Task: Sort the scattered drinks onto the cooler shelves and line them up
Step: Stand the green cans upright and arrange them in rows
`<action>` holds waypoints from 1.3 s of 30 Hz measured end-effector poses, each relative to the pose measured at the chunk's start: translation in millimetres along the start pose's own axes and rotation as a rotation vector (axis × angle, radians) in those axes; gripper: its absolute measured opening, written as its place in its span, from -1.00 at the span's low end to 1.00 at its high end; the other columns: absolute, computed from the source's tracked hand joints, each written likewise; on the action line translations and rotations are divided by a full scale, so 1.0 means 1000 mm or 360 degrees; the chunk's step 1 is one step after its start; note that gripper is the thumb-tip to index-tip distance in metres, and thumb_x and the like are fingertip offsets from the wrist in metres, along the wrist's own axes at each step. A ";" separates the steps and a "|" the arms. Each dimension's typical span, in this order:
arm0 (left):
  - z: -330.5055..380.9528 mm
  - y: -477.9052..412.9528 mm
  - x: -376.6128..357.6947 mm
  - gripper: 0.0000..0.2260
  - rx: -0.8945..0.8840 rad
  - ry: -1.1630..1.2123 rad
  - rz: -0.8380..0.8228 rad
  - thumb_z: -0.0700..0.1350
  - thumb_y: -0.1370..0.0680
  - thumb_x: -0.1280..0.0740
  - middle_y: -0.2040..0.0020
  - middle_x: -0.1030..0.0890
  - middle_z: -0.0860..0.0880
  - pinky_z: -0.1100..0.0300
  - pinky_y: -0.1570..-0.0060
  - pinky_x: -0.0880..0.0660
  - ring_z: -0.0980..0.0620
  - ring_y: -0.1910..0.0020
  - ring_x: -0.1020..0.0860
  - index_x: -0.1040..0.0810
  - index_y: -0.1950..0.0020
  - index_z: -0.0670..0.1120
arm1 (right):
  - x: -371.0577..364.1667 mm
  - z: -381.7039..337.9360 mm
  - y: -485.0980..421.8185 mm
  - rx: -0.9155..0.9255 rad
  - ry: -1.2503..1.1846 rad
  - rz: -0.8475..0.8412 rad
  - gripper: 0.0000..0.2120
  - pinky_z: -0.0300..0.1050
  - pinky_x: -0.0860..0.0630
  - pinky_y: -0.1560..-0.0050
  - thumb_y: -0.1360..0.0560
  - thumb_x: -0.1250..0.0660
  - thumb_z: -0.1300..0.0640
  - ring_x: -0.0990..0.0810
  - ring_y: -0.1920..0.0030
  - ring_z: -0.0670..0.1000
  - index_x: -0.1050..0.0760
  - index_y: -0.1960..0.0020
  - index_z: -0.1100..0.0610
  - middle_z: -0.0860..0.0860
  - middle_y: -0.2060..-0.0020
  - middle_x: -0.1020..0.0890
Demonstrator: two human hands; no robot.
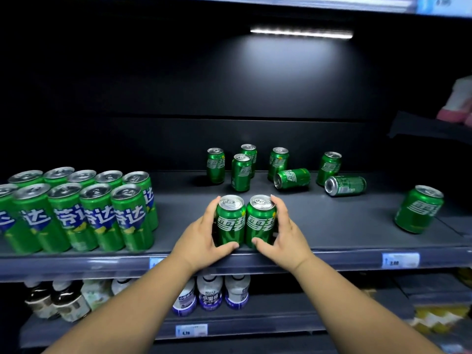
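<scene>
Two green cans stand side by side, touching, at the front edge of the dark shelf. My left hand curls round the left can, and my right hand curls round the right can. Behind them several more green cans are scattered: upright ones such as the can at the back, and two lying on their sides. One lone can stands far right.
A neat block of taller green cans fills the shelf's left end. Price tags sit on the shelf rail. Bottles stand on the shelf below. A light strip glows above.
</scene>
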State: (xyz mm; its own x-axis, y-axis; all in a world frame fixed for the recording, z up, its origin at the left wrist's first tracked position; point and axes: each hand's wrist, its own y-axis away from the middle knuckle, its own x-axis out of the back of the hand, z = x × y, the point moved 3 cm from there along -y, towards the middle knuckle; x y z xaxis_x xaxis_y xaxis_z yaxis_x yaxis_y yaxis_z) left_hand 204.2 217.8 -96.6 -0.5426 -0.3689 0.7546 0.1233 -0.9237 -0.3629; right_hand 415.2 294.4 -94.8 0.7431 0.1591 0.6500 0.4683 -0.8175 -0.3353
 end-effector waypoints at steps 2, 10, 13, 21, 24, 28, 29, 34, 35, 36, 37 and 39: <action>0.000 -0.001 0.000 0.03 0.0003 -0.0019 0.0001 0.23 -0.33 -0.51 -0.38 -0.52 0.03 0.13 -0.22 -0.48 -0.03 -0.29 -0.53 0.15 -0.55 0.23 | -0.001 0.001 -0.001 0.0005 0.0009 0.0001 -0.03 0.07 -0.56 -0.21 -0.27 -0.40 -0.25 -0.56 -0.27 0.08 0.11 -0.50 -0.35 -0.06 -0.36 -0.52; 0.001 0.004 0.004 -0.18 -0.0051 0.0077 0.0123 0.27 -0.37 -0.37 -0.43 -0.44 0.10 0.11 -0.30 -0.43 0.09 -0.34 -0.45 0.00 -0.53 0.29 | 0.000 0.004 0.001 0.0082 -0.0136 -0.0083 -0.03 -0.01 -0.42 -0.37 -0.34 -0.49 -0.18 -0.41 -0.40 -0.04 0.11 -0.50 -0.37 -0.13 -0.46 -0.36; 0.005 -0.002 0.009 -0.33 -0.0035 0.0250 0.0236 0.22 -0.38 -0.36 -0.38 -0.46 0.08 0.02 -0.31 -0.43 0.11 -0.32 -0.47 -0.18 -0.45 0.31 | 0.011 0.007 -0.003 0.0072 -0.0453 -0.0154 -0.13 0.07 -0.40 -0.42 -0.31 -0.43 -0.26 -0.34 -0.43 -0.13 0.00 -0.47 -0.42 -0.18 -0.46 -0.27; 0.054 -0.060 0.067 -0.54 0.0001 0.0536 0.0654 0.15 -0.36 -0.33 -0.13 -0.55 0.03 0.28 0.02 -0.49 0.09 0.02 -0.57 -0.39 -0.25 0.19 | 0.072 0.004 -0.065 0.0167 -0.0579 -0.0129 -0.46 -0.11 -0.46 -0.28 -0.44 -0.40 -0.10 -0.40 -0.33 -0.23 -0.33 -0.38 -0.21 -0.14 -0.35 -0.41; 0.058 -0.085 0.072 -0.48 0.0153 0.0524 0.0725 0.19 -0.34 -0.38 -0.06 -0.56 0.07 0.32 0.06 -0.51 0.15 0.09 -0.56 -0.42 -0.26 0.10 | 0.074 0.010 -0.092 0.0174 -0.0446 -0.0144 -0.47 -0.14 -0.46 -0.21 -0.49 -0.47 0.07 -0.45 -0.31 -0.10 -0.38 -0.41 -0.05 -0.07 -0.32 -0.47; 0.039 -0.117 0.058 -0.58 0.0358 0.0299 0.0536 -0.06 -0.44 -0.52 -0.03 -0.55 0.05 0.15 -0.03 -0.53 0.09 0.07 -0.56 -0.45 -0.23 0.06 | 0.061 0.013 -0.122 0.0104 -0.0361 -0.0225 -0.42 -0.06 -0.45 -0.26 -0.47 -0.49 0.08 -0.47 -0.28 -0.02 -0.37 -0.43 -0.04 0.00 -0.30 -0.49; 0.032 -0.125 0.054 -0.57 0.0392 0.0247 0.0482 -0.08 -0.44 -0.53 -0.03 -0.54 0.04 0.14 -0.04 -0.52 0.07 0.06 -0.57 -0.45 -0.24 0.05 | 0.057 0.013 -0.129 0.0104 -0.0325 -0.0254 -0.40 -0.09 -0.43 -0.24 -0.47 -0.49 0.07 -0.47 -0.29 -0.02 -0.36 -0.44 -0.04 0.00 -0.31 -0.48; -0.012 -0.169 0.027 -0.43 0.0601 0.0173 0.0386 -0.10 -0.37 -0.56 -0.04 -0.51 -0.01 0.08 -0.11 -0.53 -0.05 0.01 -0.59 -0.43 -0.32 -0.02 | 0.035 0.017 -0.166 0.0048 -0.0271 -0.0283 -0.35 -0.16 -0.37 -0.22 -0.44 -0.50 0.08 -0.44 -0.34 -0.02 -0.33 -0.47 -0.03 0.01 -0.30 -0.46; -0.019 -0.179 0.022 -0.41 0.0623 0.0169 0.0367 -0.08 -0.35 -0.57 -0.07 -0.52 -0.02 0.08 -0.12 -0.53 -0.05 0.01 -0.58 -0.43 -0.32 0.00 | 0.031 0.017 -0.175 0.0015 -0.0281 -0.0272 -0.35 -0.16 -0.38 -0.21 -0.43 -0.50 0.10 -0.46 -0.32 -0.02 -0.34 -0.46 -0.02 -0.02 -0.26 -0.46; -0.026 -0.189 0.020 -0.38 0.0647 0.0155 0.0355 -0.05 -0.32 -0.58 -0.12 -0.53 -0.05 0.06 -0.14 -0.54 -0.06 -0.02 -0.58 -0.42 -0.32 0.03 | 0.027 0.018 -0.184 -0.0014 -0.0287 -0.0259 -0.36 -0.14 -0.42 -0.22 -0.42 -0.51 0.10 -0.48 -0.29 -0.01 -0.35 -0.44 -0.02 -0.03 -0.25 -0.47; -0.034 -0.200 0.017 -0.35 0.0665 0.0139 0.0359 -0.03 -0.29 -0.58 -0.18 -0.52 -0.08 0.04 -0.16 -0.53 -0.08 -0.06 -0.58 -0.40 -0.33 0.06 | 0.022 0.019 -0.194 -0.0040 -0.0285 -0.0251 -0.35 -0.10 -0.45 -0.25 -0.40 -0.51 0.10 -0.50 -0.27 0.00 -0.36 -0.44 -0.03 -0.02 -0.25 -0.48; -0.044 -0.219 0.014 -0.28 0.0698 0.0102 0.0389 -0.03 -0.31 -0.59 -0.29 -0.46 -0.12 0.05 -0.25 -0.48 -0.12 -0.19 -0.54 -0.36 -0.40 0.04 | 0.013 0.021 -0.212 -0.0078 -0.0246 -0.0257 -0.33 -0.05 -0.49 -0.26 -0.37 -0.51 0.07 -0.53 -0.24 0.02 -0.36 -0.43 -0.07 -0.01 -0.28 -0.49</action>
State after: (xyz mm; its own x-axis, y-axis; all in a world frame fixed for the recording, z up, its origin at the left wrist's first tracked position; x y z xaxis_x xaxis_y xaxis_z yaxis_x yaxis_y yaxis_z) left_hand 132.8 419.2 -30.9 -0.5025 -0.5856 0.6361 0.5831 -0.7727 -0.2508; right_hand 336.0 481.4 -29.9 0.7264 0.3699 0.5792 0.5662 -0.7998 -0.1993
